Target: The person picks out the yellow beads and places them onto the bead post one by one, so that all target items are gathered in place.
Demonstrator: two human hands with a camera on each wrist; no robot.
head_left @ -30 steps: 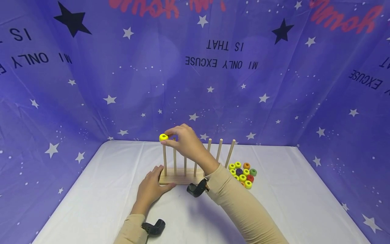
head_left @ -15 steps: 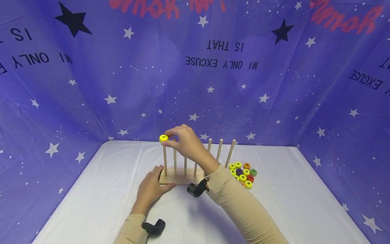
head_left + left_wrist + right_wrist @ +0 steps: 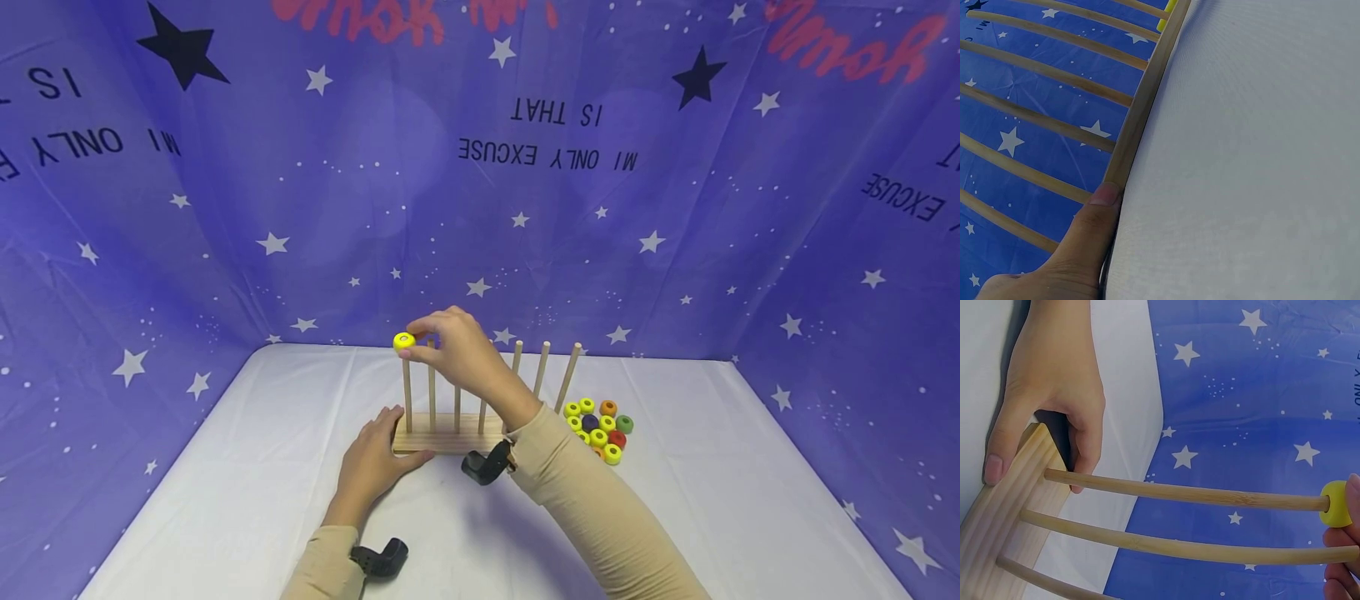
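Note:
A wooden peg stand has a flat base (image 3: 450, 435) and a row of several upright pegs. My left hand (image 3: 369, 465) grips the base's left end, its thumb (image 3: 1105, 195) along the near edge and the fingers round the far side. At the top of the leftmost peg (image 3: 1191, 492), my right hand (image 3: 463, 352) pinches a yellow bead (image 3: 403, 341) between thumb and forefinger. The right wrist view shows that peg's end in the bead's hole (image 3: 1335, 504). Part of the stand's right half is hidden behind the right forearm.
Right of the stand, loose beads lie in a cluster on the white cloth: several yellow ones (image 3: 597, 437), a green one (image 3: 625, 425), a red one (image 3: 617, 439), a purple one (image 3: 590, 422) and orange ones (image 3: 608, 408). A blue starred curtain (image 3: 480, 208) encloses the table's back and sides.
The yellow bead has come down very slightly at the leftmost peg, and a pale peg tip now shows in its hole. The left hand keeps its place on the base.

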